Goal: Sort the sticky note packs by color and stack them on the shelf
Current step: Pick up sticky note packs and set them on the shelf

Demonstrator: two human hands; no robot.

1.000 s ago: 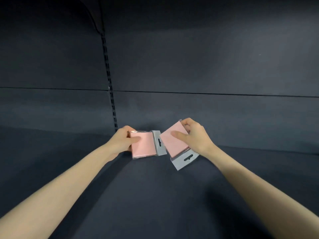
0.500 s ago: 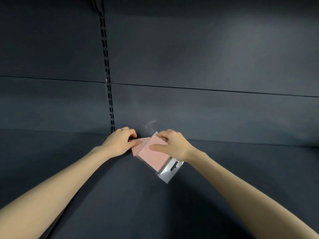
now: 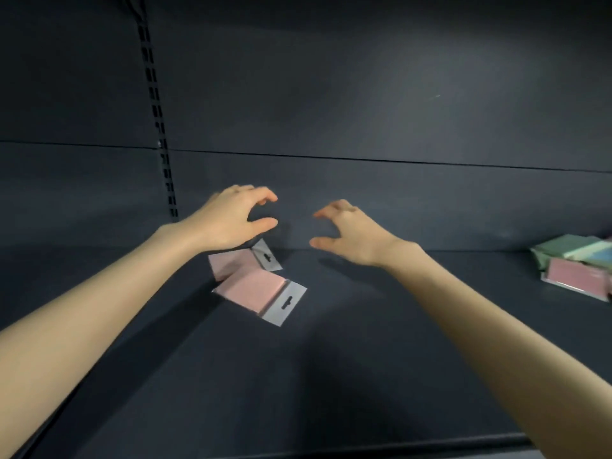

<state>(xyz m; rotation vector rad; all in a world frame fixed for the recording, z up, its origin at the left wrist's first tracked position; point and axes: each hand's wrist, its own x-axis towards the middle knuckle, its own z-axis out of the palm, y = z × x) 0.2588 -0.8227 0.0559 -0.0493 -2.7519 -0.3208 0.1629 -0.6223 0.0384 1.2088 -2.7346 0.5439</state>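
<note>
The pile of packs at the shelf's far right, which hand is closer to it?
Right. The right hand is left of the pile, not touching it; the left hand is farther left, over the rear pink pack.

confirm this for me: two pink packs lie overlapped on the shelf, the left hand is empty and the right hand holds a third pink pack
Not quite. The right hand holds nothing; the head view shows its fingers loosely curled in the air above the shelf. The rest is right: the front pink pack lies partly over the rear pink pack, and the left hand is empty.
</note>
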